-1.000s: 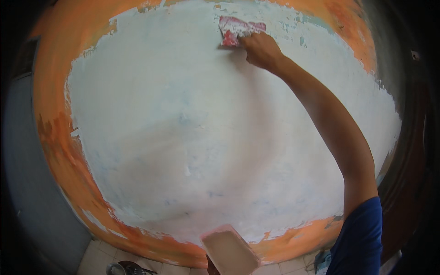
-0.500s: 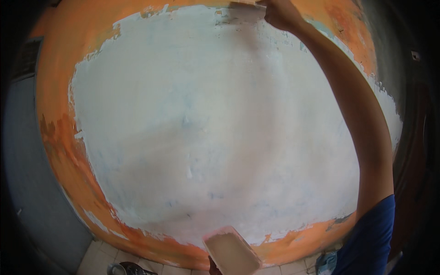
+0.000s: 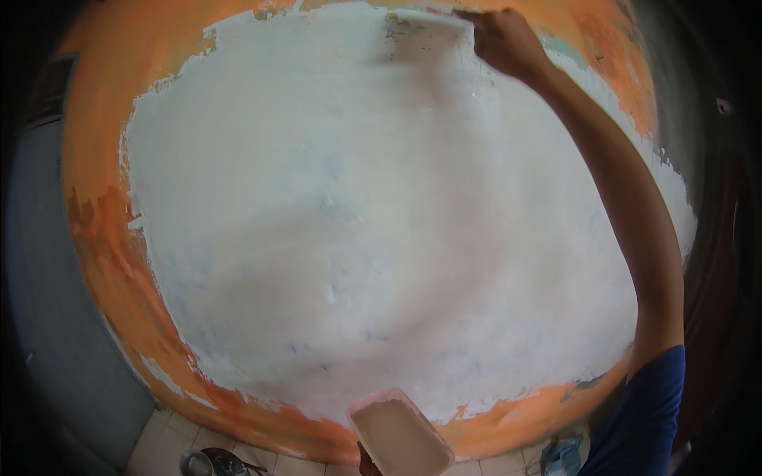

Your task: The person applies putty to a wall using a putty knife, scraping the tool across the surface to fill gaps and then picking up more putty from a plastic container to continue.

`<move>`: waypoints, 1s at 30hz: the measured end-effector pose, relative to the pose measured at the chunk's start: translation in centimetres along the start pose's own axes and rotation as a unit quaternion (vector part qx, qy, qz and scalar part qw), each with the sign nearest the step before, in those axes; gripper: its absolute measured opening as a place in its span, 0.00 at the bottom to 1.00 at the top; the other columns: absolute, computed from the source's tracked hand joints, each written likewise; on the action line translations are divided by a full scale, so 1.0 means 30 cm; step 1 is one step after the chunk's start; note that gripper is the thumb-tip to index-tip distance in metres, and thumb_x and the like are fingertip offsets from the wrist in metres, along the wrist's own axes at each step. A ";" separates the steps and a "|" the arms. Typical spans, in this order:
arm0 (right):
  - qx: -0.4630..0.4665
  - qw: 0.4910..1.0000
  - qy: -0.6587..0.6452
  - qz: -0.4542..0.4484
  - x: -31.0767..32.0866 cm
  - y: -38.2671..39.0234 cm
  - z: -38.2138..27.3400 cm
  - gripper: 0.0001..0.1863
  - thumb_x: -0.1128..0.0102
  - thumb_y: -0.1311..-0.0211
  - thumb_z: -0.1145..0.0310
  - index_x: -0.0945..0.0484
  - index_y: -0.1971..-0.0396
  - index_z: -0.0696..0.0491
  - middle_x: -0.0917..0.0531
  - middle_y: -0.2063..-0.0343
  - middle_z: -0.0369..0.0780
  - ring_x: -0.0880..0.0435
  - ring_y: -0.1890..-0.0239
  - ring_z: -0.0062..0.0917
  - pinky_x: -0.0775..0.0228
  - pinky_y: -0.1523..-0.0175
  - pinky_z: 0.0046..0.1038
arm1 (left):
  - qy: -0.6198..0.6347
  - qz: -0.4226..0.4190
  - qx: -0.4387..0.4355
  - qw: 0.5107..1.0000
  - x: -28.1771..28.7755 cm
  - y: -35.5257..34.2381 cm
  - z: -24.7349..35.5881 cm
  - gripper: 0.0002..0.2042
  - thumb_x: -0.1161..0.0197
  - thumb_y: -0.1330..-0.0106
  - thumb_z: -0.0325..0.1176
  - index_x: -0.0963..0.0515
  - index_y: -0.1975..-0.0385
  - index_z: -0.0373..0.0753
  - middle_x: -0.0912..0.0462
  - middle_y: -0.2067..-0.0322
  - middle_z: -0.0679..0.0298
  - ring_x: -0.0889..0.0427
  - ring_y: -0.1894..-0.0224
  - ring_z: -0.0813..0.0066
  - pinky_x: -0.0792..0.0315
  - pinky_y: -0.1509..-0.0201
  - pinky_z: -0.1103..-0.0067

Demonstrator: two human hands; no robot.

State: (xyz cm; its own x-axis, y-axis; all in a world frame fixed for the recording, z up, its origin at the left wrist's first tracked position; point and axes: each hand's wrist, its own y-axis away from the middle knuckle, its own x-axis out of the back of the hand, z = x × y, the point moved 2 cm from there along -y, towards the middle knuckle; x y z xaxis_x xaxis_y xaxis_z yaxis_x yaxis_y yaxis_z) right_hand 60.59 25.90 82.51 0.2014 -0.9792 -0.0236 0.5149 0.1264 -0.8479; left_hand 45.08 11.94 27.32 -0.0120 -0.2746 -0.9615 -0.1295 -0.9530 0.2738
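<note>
A broad patch of white filler (image 3: 317, 182) covers most of the orange wall in front of me. Up at its top edge, my right hand (image 3: 512, 49) is closed around a wide flat filling blade (image 3: 435, 16), which lies against the wall. A dark smear of shadow falls below the blade. Low in the middle, my left hand (image 3: 367, 462) grips the side of a pink-rimmed rectangular tub (image 3: 401, 438), mostly hidden behind it. The tub is tilted, and a smooth beige-brown face shows inside its rim.
Bare orange wall (image 3: 103, 254) frames the white patch. A grey door (image 3: 48, 278) stands at the left. On the tiled floor (image 3: 171, 436) are a dark pan-like vessel with a metal cup (image 3: 197, 462) and a bluish plastic bag (image 3: 561, 456).
My right hand and the blade have come slightly down and to the right along the top of the white patch. The tub in my left hand has hardly shifted.
</note>
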 end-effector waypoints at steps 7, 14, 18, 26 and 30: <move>0.058 0.983 0.074 -0.160 -0.168 0.138 -0.002 0.25 0.46 0.63 0.81 0.21 0.58 0.50 0.20 0.77 0.48 0.20 0.74 0.43 0.27 0.65 0.38 | -0.065 -0.018 -0.012 0.998 -0.003 -0.001 0.022 0.29 0.57 0.35 0.56 0.41 0.39 0.44 0.33 0.44 0.58 0.32 0.43 0.57 0.35 0.42 0.56; 0.034 0.992 -0.050 -0.107 0.049 0.188 -0.024 0.26 0.51 0.66 0.81 0.19 0.60 0.52 0.20 0.76 0.51 0.22 0.70 0.44 0.28 0.60 0.37 | -0.034 -0.099 0.005 0.995 -0.001 -0.014 0.005 0.29 0.56 0.35 0.56 0.40 0.40 0.44 0.33 0.44 0.58 0.31 0.44 0.56 0.36 0.42 0.56; -0.006 0.996 0.092 -0.006 0.062 0.051 0.180 0.23 0.48 0.60 0.82 0.21 0.59 0.52 0.22 0.80 0.50 0.22 0.76 0.42 0.28 0.68 0.37 | -0.028 -0.026 0.022 0.999 -0.057 0.013 -0.037 0.29 0.56 0.36 0.56 0.39 0.41 0.42 0.31 0.45 0.58 0.30 0.46 0.57 0.35 0.43 0.57; 0.024 0.972 0.107 -0.207 -0.077 0.255 0.160 0.23 0.47 0.63 0.84 0.20 0.62 0.52 0.20 0.77 0.48 0.21 0.75 0.41 0.28 0.68 0.36 | -0.096 -0.003 0.017 0.995 0.034 -0.049 -0.060 0.29 0.56 0.35 0.56 0.39 0.41 0.42 0.30 0.46 0.57 0.29 0.47 0.58 0.34 0.43 0.58; 0.075 0.975 0.054 -0.201 0.035 0.329 0.104 0.23 0.49 0.63 0.85 0.20 0.62 0.54 0.22 0.81 0.49 0.24 0.80 0.39 0.30 0.71 0.35 | -0.131 0.004 0.009 0.991 0.047 -0.054 -0.093 0.29 0.56 0.35 0.56 0.38 0.41 0.42 0.30 0.47 0.57 0.28 0.47 0.58 0.34 0.44 0.58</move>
State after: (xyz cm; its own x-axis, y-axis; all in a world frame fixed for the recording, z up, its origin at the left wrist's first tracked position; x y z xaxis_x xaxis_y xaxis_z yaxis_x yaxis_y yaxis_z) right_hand 68.48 26.60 75.76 -0.1267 -0.9647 0.2309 0.6519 -0.2565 -0.7136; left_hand 48.05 12.73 25.58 -0.2692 -0.2371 -0.9335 -0.1468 -0.9478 0.2830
